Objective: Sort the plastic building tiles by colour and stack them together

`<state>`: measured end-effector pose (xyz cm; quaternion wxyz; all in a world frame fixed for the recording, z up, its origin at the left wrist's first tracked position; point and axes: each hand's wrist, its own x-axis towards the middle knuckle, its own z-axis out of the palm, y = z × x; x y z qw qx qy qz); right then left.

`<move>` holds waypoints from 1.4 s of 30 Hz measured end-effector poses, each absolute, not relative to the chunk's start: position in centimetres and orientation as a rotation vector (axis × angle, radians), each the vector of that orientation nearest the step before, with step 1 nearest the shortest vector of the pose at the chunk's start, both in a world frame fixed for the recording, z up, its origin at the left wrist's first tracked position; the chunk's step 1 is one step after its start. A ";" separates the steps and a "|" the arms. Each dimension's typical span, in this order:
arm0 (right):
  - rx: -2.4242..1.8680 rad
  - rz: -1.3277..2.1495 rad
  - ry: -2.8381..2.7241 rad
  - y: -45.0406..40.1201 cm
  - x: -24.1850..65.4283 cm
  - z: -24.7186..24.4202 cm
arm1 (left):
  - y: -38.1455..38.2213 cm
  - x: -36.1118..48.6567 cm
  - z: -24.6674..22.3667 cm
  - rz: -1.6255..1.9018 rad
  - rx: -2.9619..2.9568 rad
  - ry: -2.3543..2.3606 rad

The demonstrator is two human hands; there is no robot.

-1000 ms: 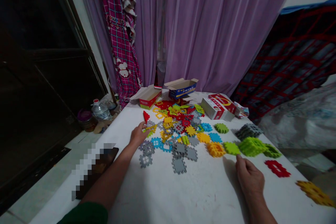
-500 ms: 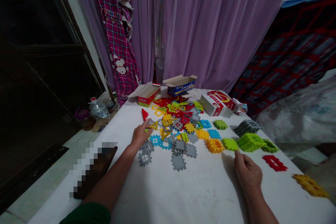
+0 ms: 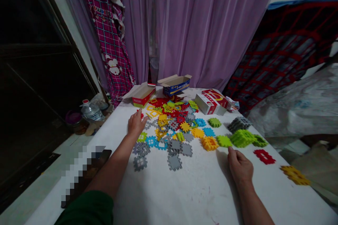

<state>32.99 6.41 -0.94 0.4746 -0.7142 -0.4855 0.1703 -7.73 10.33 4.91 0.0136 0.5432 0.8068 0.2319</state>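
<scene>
My left hand reaches over the left edge of a loose pile of plastic interlocking tiles. Its fingers are stretched forward with the thumb apart, and the fingertips partly cover a small red triangular tile. A yellow tile lies just right of those fingertips. My right hand rests on the table with its fingers curled closed; I see nothing in it. Just beyond it lie a light green tile and a stack of green tiles. A red tile lies to its right.
Open cartons, one red and one blue, stand behind the pile, with a red-and-white box to their right. Grey tiles lie in front. A dark flat device sits by the table's left edge; yellow tiles lie far right.
My left hand has moved forward to the red triangular tile, uncovering a light green tile behind it. My right hand stays curled on the table. The whole view has shifted slightly.
</scene>
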 end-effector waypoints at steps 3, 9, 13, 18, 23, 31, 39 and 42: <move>-1.745 0.419 -1.191 6.5 33.2 -1.0 | 9.7 -7.1 4.1 0.615 1.797 2.520; -1.740 0.431 -1.234 6.8 33.6 -1.3 | 7.4 -5.3 1.3 0.461 1.964 2.331; -1.754 0.423 -1.234 6.9 33.6 -1.5 | 7.5 -4.9 1.1 0.524 1.997 2.212; -1.756 0.440 -1.228 6.9 33.8 -1.5 | 8.8 -4.8 1.8 0.544 1.972 2.231; -1.756 0.448 -1.249 7.0 33.9 -1.4 | 10.5 -4.0 2.4 0.527 2.093 2.092; -1.745 0.444 -1.213 6.9 33.7 -1.5 | 11.8 -3.1 3.3 0.448 2.075 2.139; -1.735 0.483 -1.211 7.1 33.8 -1.7 | 6.4 -3.9 2.6 0.421 2.180 2.033; -1.743 0.461 -1.219 7.0 33.6 -1.4 | 6.0 -3.4 2.4 0.379 2.191 2.069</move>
